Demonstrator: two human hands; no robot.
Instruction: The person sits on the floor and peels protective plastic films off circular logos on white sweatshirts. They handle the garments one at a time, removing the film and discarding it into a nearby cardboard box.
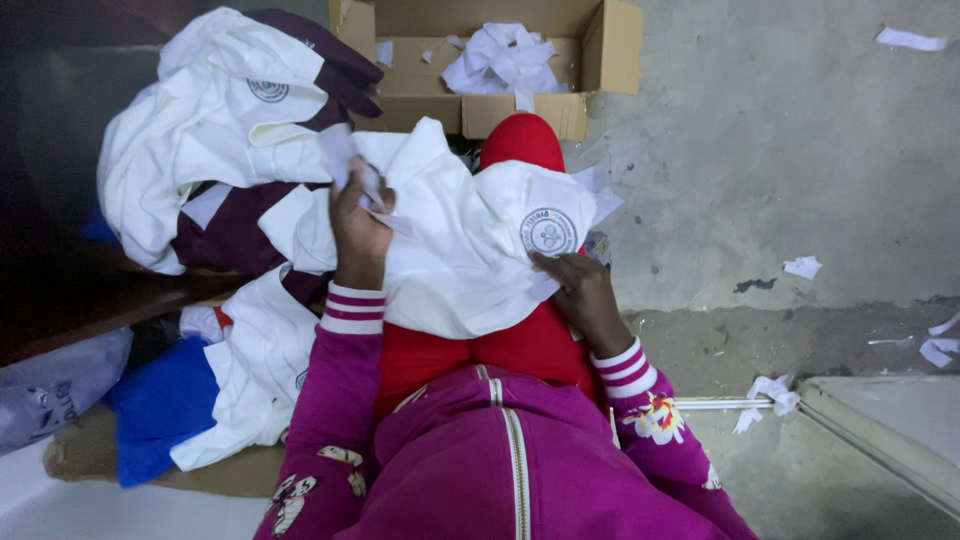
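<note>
A white garment (455,240) with a round printed badge (550,231) lies across my lap, over red trousers (520,145). My left hand (357,225) is raised over its left part and pinches a small whitish scrap. Resting on the garment's lower right edge, just below the badge, my right hand (585,295) holds the cloth down. Both sleeves are magenta with striped cuffs.
A heap of white and dark purple garments (220,120) rises at the left. More white cloth and a blue piece (160,405) lie lower left. An open cardboard box (480,60) with white scraps stands ahead. Paper scraps dot the concrete floor (780,180).
</note>
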